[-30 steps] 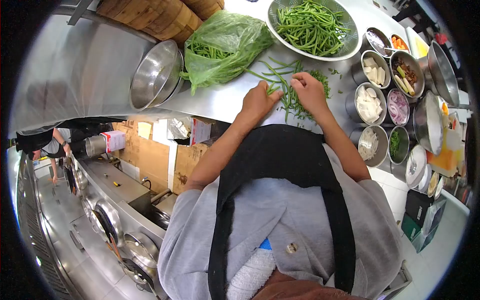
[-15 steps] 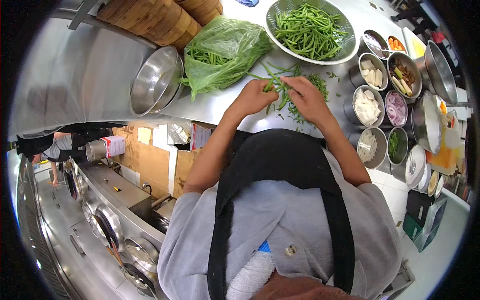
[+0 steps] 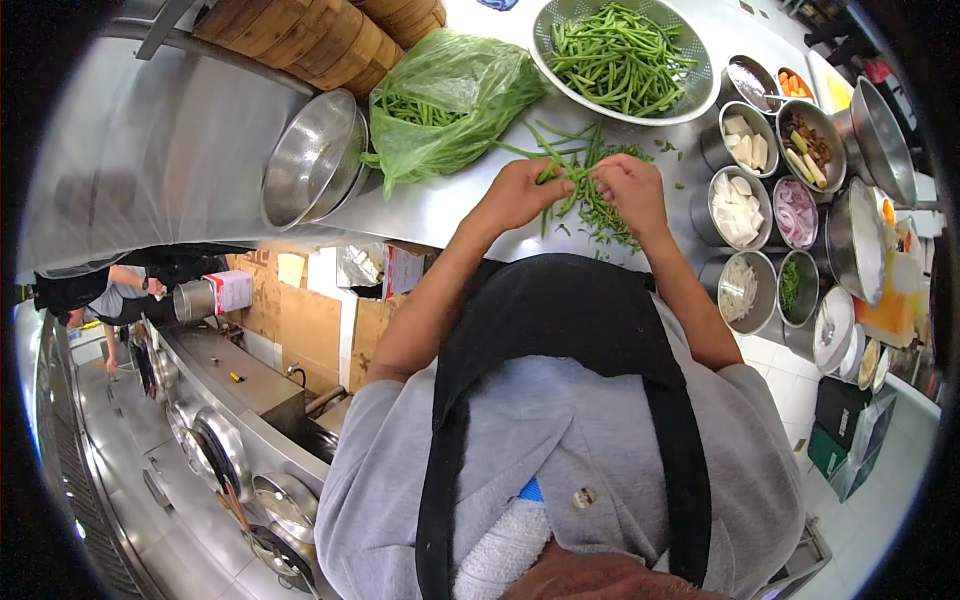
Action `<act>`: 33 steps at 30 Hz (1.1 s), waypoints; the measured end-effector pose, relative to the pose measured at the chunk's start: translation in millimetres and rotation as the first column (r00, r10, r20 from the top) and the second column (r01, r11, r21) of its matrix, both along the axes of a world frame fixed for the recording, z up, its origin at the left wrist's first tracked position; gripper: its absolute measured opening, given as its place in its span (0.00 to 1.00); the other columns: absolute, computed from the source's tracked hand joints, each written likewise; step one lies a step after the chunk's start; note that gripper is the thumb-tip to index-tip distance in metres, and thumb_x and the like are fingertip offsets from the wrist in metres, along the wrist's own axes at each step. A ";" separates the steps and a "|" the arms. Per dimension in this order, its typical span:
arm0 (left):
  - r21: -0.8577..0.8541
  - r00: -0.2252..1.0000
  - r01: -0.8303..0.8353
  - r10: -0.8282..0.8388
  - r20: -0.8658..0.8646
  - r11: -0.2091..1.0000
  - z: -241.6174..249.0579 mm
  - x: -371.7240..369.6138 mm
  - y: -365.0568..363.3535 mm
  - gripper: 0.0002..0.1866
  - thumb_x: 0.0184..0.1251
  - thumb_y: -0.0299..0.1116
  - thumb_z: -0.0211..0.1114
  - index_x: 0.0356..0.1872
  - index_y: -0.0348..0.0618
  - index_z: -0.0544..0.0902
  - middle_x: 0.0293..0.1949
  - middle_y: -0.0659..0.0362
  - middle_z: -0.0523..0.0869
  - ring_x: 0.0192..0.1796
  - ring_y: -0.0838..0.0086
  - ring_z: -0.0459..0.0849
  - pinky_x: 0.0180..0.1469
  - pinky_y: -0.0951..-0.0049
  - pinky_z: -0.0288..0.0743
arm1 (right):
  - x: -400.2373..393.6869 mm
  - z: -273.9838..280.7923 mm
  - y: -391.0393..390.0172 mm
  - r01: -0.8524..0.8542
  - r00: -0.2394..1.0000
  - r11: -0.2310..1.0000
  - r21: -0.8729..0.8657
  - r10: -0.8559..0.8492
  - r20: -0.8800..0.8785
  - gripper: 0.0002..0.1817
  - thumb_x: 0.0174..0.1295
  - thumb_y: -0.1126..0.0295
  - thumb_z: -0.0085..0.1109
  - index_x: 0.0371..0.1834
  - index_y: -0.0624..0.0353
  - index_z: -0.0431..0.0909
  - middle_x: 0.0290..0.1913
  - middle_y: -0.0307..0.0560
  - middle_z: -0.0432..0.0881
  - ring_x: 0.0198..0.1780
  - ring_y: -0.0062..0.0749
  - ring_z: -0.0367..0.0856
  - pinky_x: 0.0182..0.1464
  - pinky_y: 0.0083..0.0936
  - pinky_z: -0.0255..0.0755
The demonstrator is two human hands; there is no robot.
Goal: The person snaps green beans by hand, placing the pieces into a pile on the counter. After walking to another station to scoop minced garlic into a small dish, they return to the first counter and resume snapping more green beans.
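Observation:
My left hand (image 3: pixel 522 195) is closed around a few long green beans (image 3: pixel 522 152), whose far ends stick out up and to the left. Just to its right, my right hand (image 3: pixel 632 192) pinches at the tip of a bean, fingers pressed together. Under and between both hands lies a pile of snapped bean ends (image 3: pixel 608 222) on the steel table (image 3: pixel 470 228). Behind them stands a perforated colander (image 3: pixel 700 95) heaped with green beans. To the left of it, a green plastic bag (image 3: pixel 470 150) holds more beans.
Steel bowls (image 3: pixel 312 160) lean at the left edge near bamboo steamers (image 3: pixel 300 45). On the right stand several metal tubs, with white chunks (image 3: pixel 737 215), sliced onion (image 3: pixel 795 212) and chopped greens (image 3: pixel 789 288). At far left, another person's arm (image 3: pixel 110 345) reaches over a stove area.
My right hand has turned and drawn its fingers in, from spread above the beans to a pinch beside my left hand. My left hand has shifted slightly right.

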State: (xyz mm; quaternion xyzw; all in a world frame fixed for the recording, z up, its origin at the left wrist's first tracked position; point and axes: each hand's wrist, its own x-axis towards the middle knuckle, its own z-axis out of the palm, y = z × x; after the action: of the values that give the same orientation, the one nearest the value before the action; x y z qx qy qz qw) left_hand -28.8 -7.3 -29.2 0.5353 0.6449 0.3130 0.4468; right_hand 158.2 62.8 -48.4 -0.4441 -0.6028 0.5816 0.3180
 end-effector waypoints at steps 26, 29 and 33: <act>-0.059 0.885 -0.369 0.370 0.283 0.927 -21.3 1.1 4.1 0.16 0.70 0.44 0.58 0.31 0.41 0.76 0.15 0.65 0.70 0.16 0.82 0.64 0.19 0.78 0.56 | 15.7 6.5 4.4 -0.243 0.768 0.867 -0.434 -0.101 -0.633 0.05 0.58 0.71 0.56 0.33 0.60 0.77 0.25 0.38 0.77 0.23 0.20 0.71 0.25 0.15 0.62; -0.099 0.831 -0.349 0.356 0.428 0.932 -8.6 7.0 2.7 0.16 0.72 0.45 0.56 0.34 0.41 0.75 0.14 0.66 0.68 0.14 0.83 0.62 0.17 0.80 0.54 | 5.6 -20.3 -2.6 -0.121 0.992 0.988 -0.092 0.118 -0.047 0.06 0.58 0.70 0.56 0.29 0.60 0.79 0.21 0.35 0.75 0.21 0.18 0.69 0.24 0.15 0.61; -0.161 0.845 -0.285 0.327 0.422 0.945 -4.1 9.0 -0.3 0.17 0.72 0.47 0.56 0.34 0.41 0.75 0.15 0.65 0.69 0.14 0.83 0.63 0.17 0.80 0.55 | 2.1 -12.8 -5.8 -0.056 0.974 0.945 -0.321 -0.018 -0.224 0.07 0.55 0.69 0.58 0.25 0.60 0.80 0.19 0.34 0.73 0.20 0.15 0.67 0.24 0.16 0.60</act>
State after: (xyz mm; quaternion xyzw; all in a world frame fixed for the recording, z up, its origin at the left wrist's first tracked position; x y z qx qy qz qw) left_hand -19.8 -7.6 -33.3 0.3188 0.6169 0.4638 0.5502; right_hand 160.3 57.0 -61.2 -0.4163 -0.4631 0.7224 0.3006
